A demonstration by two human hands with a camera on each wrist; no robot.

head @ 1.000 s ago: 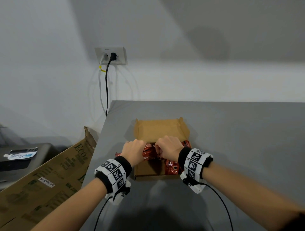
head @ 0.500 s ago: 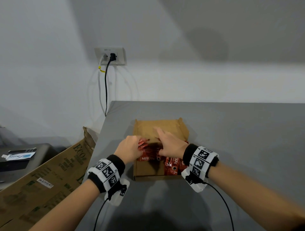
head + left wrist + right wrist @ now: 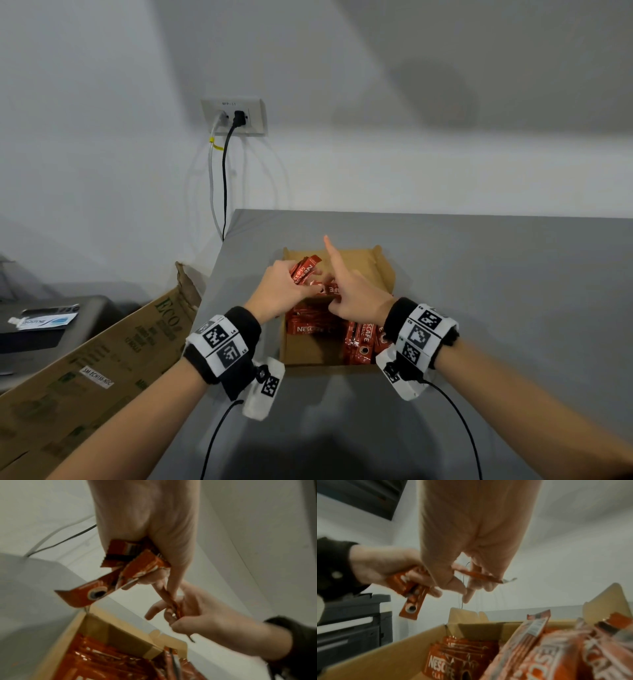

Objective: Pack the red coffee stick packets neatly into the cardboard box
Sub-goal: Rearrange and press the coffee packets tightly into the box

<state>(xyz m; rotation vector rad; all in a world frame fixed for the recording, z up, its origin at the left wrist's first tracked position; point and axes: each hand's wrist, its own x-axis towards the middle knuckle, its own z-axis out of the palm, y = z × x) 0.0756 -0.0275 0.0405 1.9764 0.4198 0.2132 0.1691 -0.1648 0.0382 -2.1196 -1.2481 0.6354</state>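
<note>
The open cardboard box (image 3: 310, 353) sits on the grey table near its left edge. Inside, red coffee stick packets (image 3: 308, 329) lie flat on the left and others (image 3: 359, 342) lean at the right. Above the box my left hand (image 3: 294, 284) grips a small bundle of red packets (image 3: 306, 268), seen fanned out in the left wrist view (image 3: 132, 561). My right hand (image 3: 339, 291) pinches one thin packet (image 3: 481, 576) edge-on between thumb and fingers, its index finger (image 3: 331, 255) pointing up. The two hands nearly touch over the box's far half.
A large brown carton (image 3: 102, 359) leans beside the table's left edge. A dark device (image 3: 51, 329) stands further left. A wall socket (image 3: 236, 116) with two cables hangs behind the table corner. Bare grey tabletop (image 3: 496, 291) spreads right of the box.
Both hands have risen out of the box. The left hand has lifted a bundle of packets, and the right hand has drawn one packet away with its index finger now stretched out.
</note>
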